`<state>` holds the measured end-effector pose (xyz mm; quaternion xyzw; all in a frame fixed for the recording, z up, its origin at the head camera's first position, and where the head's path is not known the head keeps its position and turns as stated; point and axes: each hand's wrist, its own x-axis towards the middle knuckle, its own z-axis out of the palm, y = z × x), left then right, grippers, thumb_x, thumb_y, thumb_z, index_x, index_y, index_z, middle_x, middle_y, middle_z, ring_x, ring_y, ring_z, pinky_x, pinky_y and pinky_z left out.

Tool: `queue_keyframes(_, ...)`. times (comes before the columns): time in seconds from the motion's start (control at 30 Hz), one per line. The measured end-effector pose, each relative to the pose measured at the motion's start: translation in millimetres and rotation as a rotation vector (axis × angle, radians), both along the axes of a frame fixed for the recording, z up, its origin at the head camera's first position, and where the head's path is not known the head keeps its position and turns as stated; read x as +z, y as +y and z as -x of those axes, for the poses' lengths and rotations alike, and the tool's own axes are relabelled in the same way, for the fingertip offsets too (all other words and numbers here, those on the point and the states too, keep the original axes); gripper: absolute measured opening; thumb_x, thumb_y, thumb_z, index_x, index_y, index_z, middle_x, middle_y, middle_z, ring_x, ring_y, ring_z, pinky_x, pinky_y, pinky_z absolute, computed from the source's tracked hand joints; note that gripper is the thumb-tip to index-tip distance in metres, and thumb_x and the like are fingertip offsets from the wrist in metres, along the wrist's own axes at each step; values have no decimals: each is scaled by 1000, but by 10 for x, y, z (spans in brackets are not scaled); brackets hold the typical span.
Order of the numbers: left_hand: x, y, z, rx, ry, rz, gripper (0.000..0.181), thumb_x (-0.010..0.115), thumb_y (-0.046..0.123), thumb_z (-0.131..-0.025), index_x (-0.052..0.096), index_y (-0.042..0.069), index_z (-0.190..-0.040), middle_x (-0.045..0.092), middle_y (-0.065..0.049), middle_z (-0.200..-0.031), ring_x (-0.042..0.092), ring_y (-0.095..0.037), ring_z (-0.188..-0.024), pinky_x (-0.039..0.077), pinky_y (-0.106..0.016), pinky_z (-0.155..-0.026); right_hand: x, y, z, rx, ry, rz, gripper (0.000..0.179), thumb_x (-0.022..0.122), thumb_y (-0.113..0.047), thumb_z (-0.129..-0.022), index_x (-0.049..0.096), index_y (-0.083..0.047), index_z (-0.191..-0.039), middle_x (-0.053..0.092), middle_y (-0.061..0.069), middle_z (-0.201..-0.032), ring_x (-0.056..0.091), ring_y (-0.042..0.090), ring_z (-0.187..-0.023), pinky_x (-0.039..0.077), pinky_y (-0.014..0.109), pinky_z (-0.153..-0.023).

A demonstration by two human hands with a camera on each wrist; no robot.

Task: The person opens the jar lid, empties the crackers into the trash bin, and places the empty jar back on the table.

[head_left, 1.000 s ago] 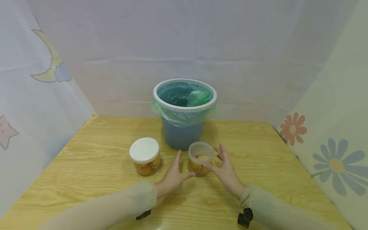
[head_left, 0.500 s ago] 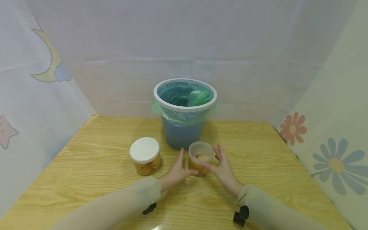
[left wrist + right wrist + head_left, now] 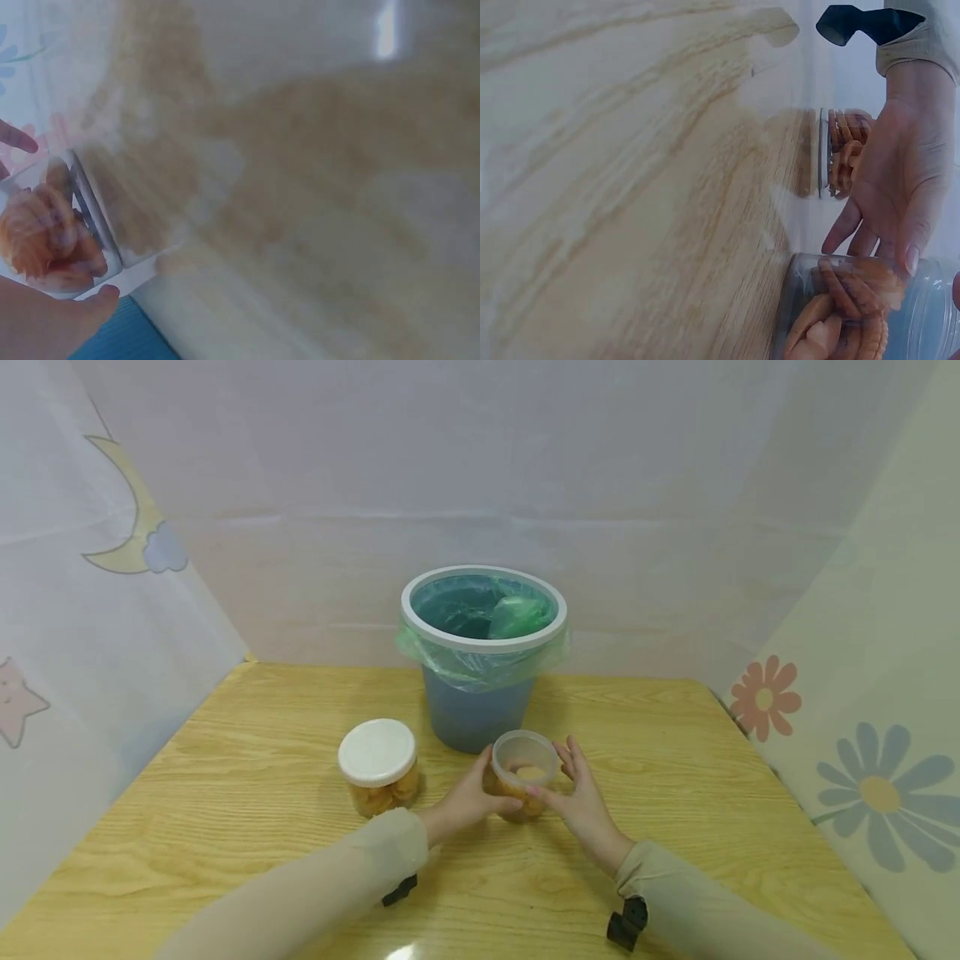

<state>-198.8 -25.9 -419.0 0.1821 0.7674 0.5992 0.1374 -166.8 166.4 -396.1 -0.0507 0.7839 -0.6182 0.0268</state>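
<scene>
An open-topped clear plastic jar (image 3: pixel 525 777) with orange-brown, ridged snack pieces inside stands upright on the table, in front of the bin. My left hand (image 3: pixel 474 797) holds its left side, the thumb across the front and the fingers along the left wall. My right hand (image 3: pixel 585 806) holds the opposite side, its thumb at the front just under the rim and its fingers around the right. In the right wrist view, the left hand's fingertips meet the jar wall (image 3: pixel 847 300). A second jar (image 3: pixel 382 789) with a white lid (image 3: pixel 377 752) and similar pieces stands to the left.
Right behind the jars stands a blue bin (image 3: pixel 480 706) with a white rim (image 3: pixel 483 645) and a green plastic liner (image 3: pixel 480 668) folded over it. The wooden table (image 3: pixel 247 760) is bordered by cloth walls, with printed flowers (image 3: pixel 765 697) on the right.
My left hand has moved right and in against the open jar. The right hand has barely shifted, staying at the jar's right side. Both jars and the bin stand where they were.
</scene>
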Motion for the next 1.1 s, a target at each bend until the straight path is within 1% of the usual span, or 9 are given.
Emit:
queue_keyframes(0.07,3,5,20,-18,10,-1,96,77,12,-84,13,6,-156,22,-18,-158,17,-40,-144,15,-64,-111,-7,8,9,2,3,-4,102,72,-15,-89,-5,-5,-155,11,14,-161,8,43,-143,11,71,-106)
queue_keyframes(0.13,9,8,37,-34,6,-16,95,78,12,-84,16,8,-156,24,-16,-157,18,-38,-144,14,-63,-111,-13,15,14,7,9,-5,101,73,-15,-89,-3,-4,-155,13,14,-160,7,42,-143,7,72,-106)
queue_keyframes(0.3,18,-10,79,-62,-19,-35,90,78,9,-83,20,1,-152,29,-19,-153,24,-39,-141,17,-60,-112,-21,42,33,34,20,-4,94,72,-15,-90,6,-2,-155,15,18,-159,0,40,-146,-1,72,-105)
queue_keyframes(0.43,15,-35,130,-87,-36,-13,88,78,12,-84,22,0,-150,29,-18,-152,27,-38,-140,21,-57,-112,-18,74,55,47,26,-11,91,71,-16,-91,9,-2,-155,16,19,-159,0,40,-146,2,70,-107)
queue_keyframes(0.6,10,-53,182,-118,-49,-27,85,78,9,-83,27,6,-151,34,-13,-152,32,-35,-139,27,-54,-111,-22,116,96,64,6,-7,88,71,-17,-90,13,-2,-154,17,18,-159,0,37,-146,2,67,-109)
queue_keyframes(0.73,0,-55,205,-117,-48,-40,83,79,6,-81,32,5,-149,40,-12,-148,38,-34,-136,33,-49,-109,-53,166,150,79,-9,-37,88,74,-19,-88,18,-5,-154,20,18,-158,3,37,-146,4,68,-109)
queue_keyframes(0.8,-3,-62,212,-112,-44,-30,82,80,7,-80,34,5,-148,42,-11,-147,39,-33,-136,33,-48,-109,-67,193,180,90,-2,-49,87,75,-19,-87,20,-5,-154,22,18,-158,4,37,-146,6,67,-109)
queue_keyframes(0.97,14,-85,218,-131,-20,-16,80,79,6,-81,36,4,-148,45,-12,-145,41,-32,-134,34,-47,-109,-56,262,258,146,15,-73,84,75,-17,-87,24,-3,-152,24,20,-156,5,40,-145,7,69,-108)
queue_keyframes(1.1,28,-89,232,-146,-6,-16,78,78,4,-81,36,2,-146,46,-14,-143,43,-33,-133,35,-46,-108,-27,313,322,194,28,-130,83,75,-19,-87,26,-2,-151,26,23,-155,10,44,-144,9,71,-106)
